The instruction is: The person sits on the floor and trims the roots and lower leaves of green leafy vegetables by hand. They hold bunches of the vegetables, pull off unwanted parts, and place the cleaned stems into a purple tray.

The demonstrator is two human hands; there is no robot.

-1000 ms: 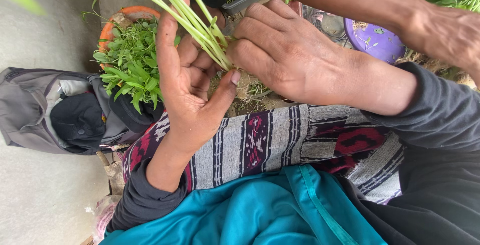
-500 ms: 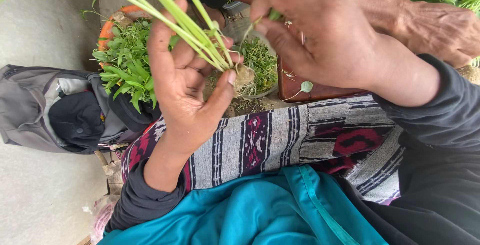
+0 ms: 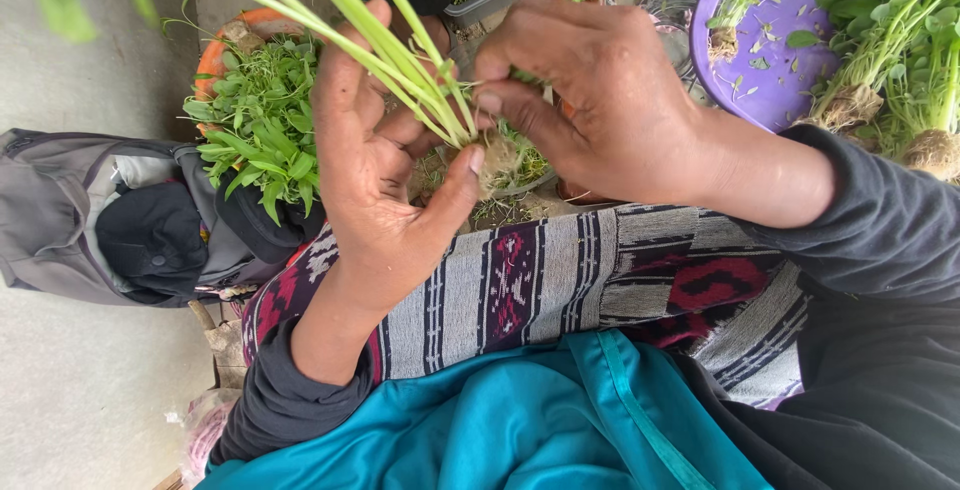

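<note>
— Concrete floor (image 3: 60, 390) at the far left, then a grey bag (image 3: 90, 220) lying on it. What sits just beside the bag?

— An orange-rimmed basket (image 3: 245, 22) filled with leafy green sprigs (image 3: 262, 125). Right of that comes the left hand (image 3: 375, 175), palm up, fingers spread loosely with the thumb folded in, pinning a bundle of long green stalks (image 3: 390, 50) across the palm. The stalks run from the upper left corner down to their root end near the thumb tip.

— And the right hand (image 3: 600, 100)?

— Curled over from the right, fingertips pressed together and pinching at the root end of the same stalks, where a pale clump clings. Under both wrists lies a striped woven cloth (image 3: 560, 280) over the lap, with a teal garment (image 3: 500, 420) below it.

— Farthest right?

— A purple basin (image 3: 775, 80) holding rooted green plants (image 3: 890, 60).

— What could go wrong?

— My guess: only the thumb holds the stalks, so a hard tug at the roots could slide the bundle out or snap a thin stem. Loose soil would likely drop on the cloth.
</note>
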